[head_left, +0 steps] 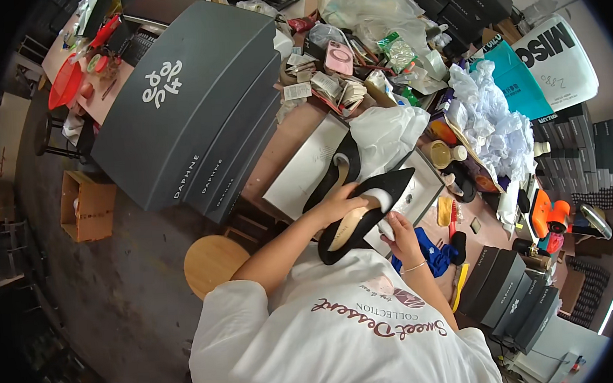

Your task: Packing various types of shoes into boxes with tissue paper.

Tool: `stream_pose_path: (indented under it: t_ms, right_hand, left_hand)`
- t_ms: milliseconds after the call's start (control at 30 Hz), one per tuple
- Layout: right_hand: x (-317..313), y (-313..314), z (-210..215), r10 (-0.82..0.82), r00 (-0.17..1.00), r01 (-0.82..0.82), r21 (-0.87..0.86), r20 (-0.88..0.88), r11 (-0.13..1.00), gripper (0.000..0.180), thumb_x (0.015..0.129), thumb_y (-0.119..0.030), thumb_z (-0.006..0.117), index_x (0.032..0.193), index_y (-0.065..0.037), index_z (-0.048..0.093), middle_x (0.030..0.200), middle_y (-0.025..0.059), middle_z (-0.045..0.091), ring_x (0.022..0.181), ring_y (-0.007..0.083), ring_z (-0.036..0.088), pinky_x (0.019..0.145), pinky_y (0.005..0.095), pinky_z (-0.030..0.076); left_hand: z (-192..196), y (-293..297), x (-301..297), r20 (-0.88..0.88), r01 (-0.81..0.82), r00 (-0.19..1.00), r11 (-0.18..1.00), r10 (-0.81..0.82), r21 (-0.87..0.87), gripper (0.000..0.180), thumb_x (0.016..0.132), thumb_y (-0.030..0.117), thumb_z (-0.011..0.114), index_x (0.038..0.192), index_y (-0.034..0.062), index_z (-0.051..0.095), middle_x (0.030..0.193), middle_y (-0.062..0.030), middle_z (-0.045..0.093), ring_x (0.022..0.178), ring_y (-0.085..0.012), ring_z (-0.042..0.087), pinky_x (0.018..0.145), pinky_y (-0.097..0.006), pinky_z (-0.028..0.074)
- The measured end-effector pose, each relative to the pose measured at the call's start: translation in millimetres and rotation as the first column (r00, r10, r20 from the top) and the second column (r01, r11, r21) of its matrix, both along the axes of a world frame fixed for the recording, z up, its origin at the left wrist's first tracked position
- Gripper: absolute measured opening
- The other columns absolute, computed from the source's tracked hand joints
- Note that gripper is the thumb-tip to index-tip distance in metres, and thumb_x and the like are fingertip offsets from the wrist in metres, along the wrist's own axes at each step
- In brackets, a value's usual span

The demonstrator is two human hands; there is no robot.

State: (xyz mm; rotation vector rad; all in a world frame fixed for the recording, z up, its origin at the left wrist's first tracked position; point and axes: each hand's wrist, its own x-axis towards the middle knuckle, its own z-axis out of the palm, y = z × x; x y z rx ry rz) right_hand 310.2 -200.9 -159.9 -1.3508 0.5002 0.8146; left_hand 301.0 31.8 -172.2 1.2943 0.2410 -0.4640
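Cluttered worktable (296,132) spreads before me, where my left hand (341,205) grips a black pointed pump (374,201) over an open shoebox (305,167) while my right hand (398,229) clasps its underside.

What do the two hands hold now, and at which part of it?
Both hold one black pointed shoe. The left hand grips over its middle; the right hand supports it from below, fingers around the white stuffing near the toe.
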Motion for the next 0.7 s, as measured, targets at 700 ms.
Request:
stream_pose_path:
  t_ms: [700]
  right_hand:
    - [30, 31, 74, 0.739, 0.281, 0.341, -0.784, 0.612, 0.519, 0.021, 0.07, -0.018, 0.071, 0.081, -0.008, 0.056, 0.079, 0.0096, 0.054, 0.079, 0.0286, 0.053, 0.069, 0.0396, 0.04]
  left_hand:
    - [33, -71, -9, -0.181, -0.232, 0.968, 0.904, 0.176, -0.359, 0.067, 0.094, 0.022, 0.055, 0.144, 0.0062, 0.013, 0.131, -0.0129, 0.043, 0.12, -0.0202, 0.045, 0.098, -0.034, 0.04]
